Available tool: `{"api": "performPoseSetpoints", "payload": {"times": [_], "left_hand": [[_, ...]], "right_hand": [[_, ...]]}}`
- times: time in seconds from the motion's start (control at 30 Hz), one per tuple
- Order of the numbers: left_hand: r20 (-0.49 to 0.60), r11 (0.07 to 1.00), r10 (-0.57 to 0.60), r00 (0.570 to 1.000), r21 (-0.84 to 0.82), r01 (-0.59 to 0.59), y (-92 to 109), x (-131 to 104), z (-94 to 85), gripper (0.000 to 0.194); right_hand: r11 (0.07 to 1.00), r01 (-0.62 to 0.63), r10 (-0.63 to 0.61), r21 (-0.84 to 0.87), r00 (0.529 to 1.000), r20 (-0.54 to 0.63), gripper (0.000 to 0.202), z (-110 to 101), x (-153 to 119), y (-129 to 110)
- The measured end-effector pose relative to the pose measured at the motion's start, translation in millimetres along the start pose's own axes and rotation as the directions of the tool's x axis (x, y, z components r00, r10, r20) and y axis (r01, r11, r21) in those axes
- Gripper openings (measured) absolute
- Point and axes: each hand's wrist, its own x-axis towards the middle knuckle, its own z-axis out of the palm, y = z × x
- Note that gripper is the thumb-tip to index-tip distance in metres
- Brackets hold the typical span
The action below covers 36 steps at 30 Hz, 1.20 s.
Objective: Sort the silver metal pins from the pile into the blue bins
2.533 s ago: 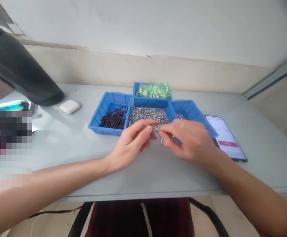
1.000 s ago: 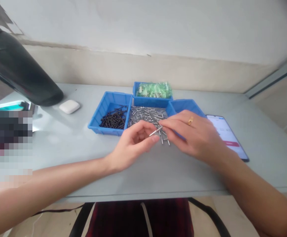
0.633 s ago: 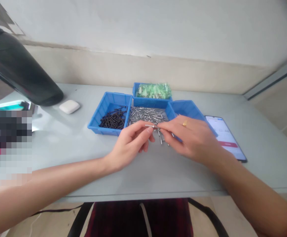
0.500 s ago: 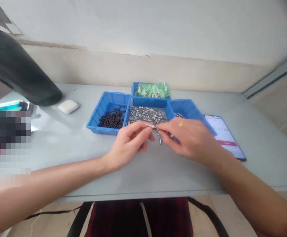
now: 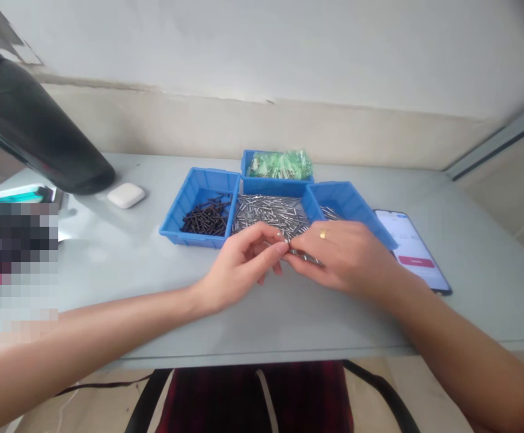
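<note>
My left hand pinches a small metal part at its thumb and index fingertips, mostly hidden by the fingers. Touching it from the right, my right hand has its fingers closed round thin silvery metal pieces that show beneath the fingers. Just behind the hands lies a pile of silvery pins. A blue tray on the left holds dark screws. The right blue tray, partly covered by my right hand, has some silvery pins inside.
Behind the pile, another blue tray holds green plastic packets. A lit phone lies on the grey table at the right. On the left are a white case, a dark bottle and a blurred-out area.
The fingertips of both hands have come together, and the silvery pin that stuck out between them is now mostly covered. My right hand has shifted slightly left.
</note>
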Motion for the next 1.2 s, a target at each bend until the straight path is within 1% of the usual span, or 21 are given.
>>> {"api": "performPoseSetpoints", "payload": {"times": [0.1, 0.17, 0.2, 0.27, 0.33, 0.43, 0.5, 0.57, 0.67, 0.73, 0.87, 1.0, 1.1, 1.2], "left_hand": [[0.007, 0.999, -0.019, 1.0, -0.028, 0.019, 0.1, -0.3, 0.1, 0.025], [0.005, 0.999, -0.036, 0.999, -0.032, 0.037, 0.6, -0.3, 0.2, 0.025], [0.005, 0.998, -0.046, 0.999, -0.035, 0.046, 0.8, -0.3, 0.2, 0.025], [0.014, 0.997, -0.062, 0.998, -0.044, 0.063, 1.2, -0.3, 0.0, 0.024], [0.04, 0.996, -0.074, 0.996, -0.056, 0.076, 1.4, -0.6, -0.7, 0.022], [0.08, 0.996, -0.064, 0.995, -0.06, 0.069, 1.3, -0.9, -1.9, 0.022], [0.072, 0.998, -0.042, 0.997, -0.047, 0.046, 1.3, -0.6, -2.2, 0.022], [0.04, 0.999, -0.023, 0.999, -0.027, 0.024, 1.7, 0.0, -2.0, 0.022], [0.006, 0.999, -0.031, 0.999, 0.009, 0.031, 2.9, 0.8, -1.3, 0.024], [0.0, 0.999, -0.045, 0.999, 0.025, 0.045, 3.7, 0.8, -0.9, 0.025], [-0.013, 0.999, -0.034, 0.999, 0.024, 0.034, 3.8, 0.2, -1.0, 0.025], [-0.009, 0.999, -0.019, 1.0, 0.026, 0.019, 2.3, 0.8, -1.3, 0.026], [-0.002, 1.0, -0.029, 1.0, 0.005, 0.029, 1.7, 1.1, -1.4, 0.027], [-0.006, 1.0, -0.022, 1.0, -0.019, 0.022, 1.6, 0.8, -1.4, 0.028]], "right_hand": [[0.997, -0.081, 0.082, 0.015, 0.996, -0.027, 0.015, -1.6, -1.8, 1.4], [0.992, -0.125, 0.125, 0.013, 0.991, -0.045, 0.021, -2.1, -2.5, 2.2], [0.992, -0.123, 0.124, 0.015, 0.991, -0.048, 0.025, -2.0, -2.6, 2.3], [0.996, -0.085, 0.086, 0.025, 0.995, -0.041, 0.033, -1.4, -2.1, 1.8], [0.999, -0.03, 0.03, 0.04, 0.999, -0.01, 0.039, -0.3, -1.4, 0.5], [0.998, 0.022, -0.023, 0.05, 1.0, 0.019, 0.043, 0.8, -0.8, -1.5], [0.998, 0.033, -0.033, 0.055, 0.999, 0.007, 0.04, 0.8, -0.6, -1.2], [0.998, 0.027, -0.026, 0.051, 1.0, -0.016, 0.032, 0.3, -0.4, 0.9], [1.0, 0.007, -0.007, 0.028, 1.0, -0.025, 0.019, -0.8, -0.4, 4.9], [1.0, -0.011, 0.011, 0.004, 1.0, -0.011, 0.015, -1.6, -0.5, 6.4], [0.997, -0.064, 0.064, -0.035, 0.998, 0.004, 0.016, -4.1, -0.2, 6.0], [0.991, -0.128, 0.128, -0.03, 0.992, -0.014, 0.016, -5.6, 1.0, 4.8], [0.992, -0.12, 0.12, -0.021, 0.992, -0.026, 0.015, -4.5, 1.7, 3.5], [0.995, -0.097, 0.097, -0.018, 0.995, -0.01, 0.017, -2.9, 2.1, 1.4]]}}
